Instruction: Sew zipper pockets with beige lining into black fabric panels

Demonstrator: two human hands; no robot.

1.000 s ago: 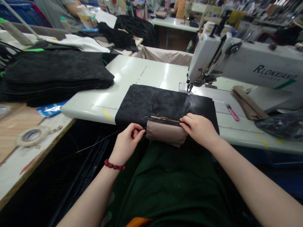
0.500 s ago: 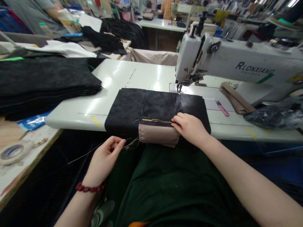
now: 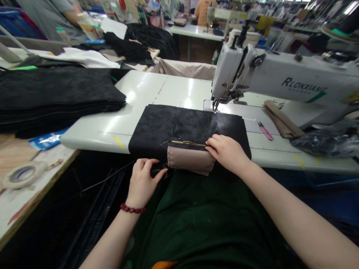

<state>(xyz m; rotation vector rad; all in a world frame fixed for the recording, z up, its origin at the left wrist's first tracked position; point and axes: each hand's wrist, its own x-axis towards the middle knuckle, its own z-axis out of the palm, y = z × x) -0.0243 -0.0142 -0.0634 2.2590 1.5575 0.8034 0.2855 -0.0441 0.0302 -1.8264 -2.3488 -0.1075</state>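
Taking the lining as the clock's centre, the counter (image 3: pixel 157 87) seems to serve as a rest for the black panel (image 3: pixel 193 121), which lies at twelve o'clock, its near part draped over the front edge, presumably so the work sits within easy reach. The beige lining (image 3: pixel 189 158) hangs against that drop, below the zip. At three o'clock the right hand (image 3: pixel 227 151) pinches the zip's right end and the lining's top corner between thumb and fingers, likely to steady the piece. At nine the left hand (image 3: pixel 143 179) has thumb and forefinger parted just beside the lining's left edge, near loose ends; whether thread lies between them I cannot tell. The brass zip (image 3: pixel 179 142) runs along twelve, its right end hidden by the fingers. A thread (image 3: pixel 106 178) stretches away towards nine. Around this, the machine (image 3: pixel 266 74) fills one to two o'clock, its foot (image 3: pixel 214 107) at the panel's far edge and the main obstacle there; contact is unclear. A black stack (image 3: pixel 61 87) sits at ten, brown strips (image 3: pixel 282 119) at two, a tape roll (image 3: pixel 9 177) at nine, and pink snips (image 3: pixel 265 130) between two and three, apart from the right hand.
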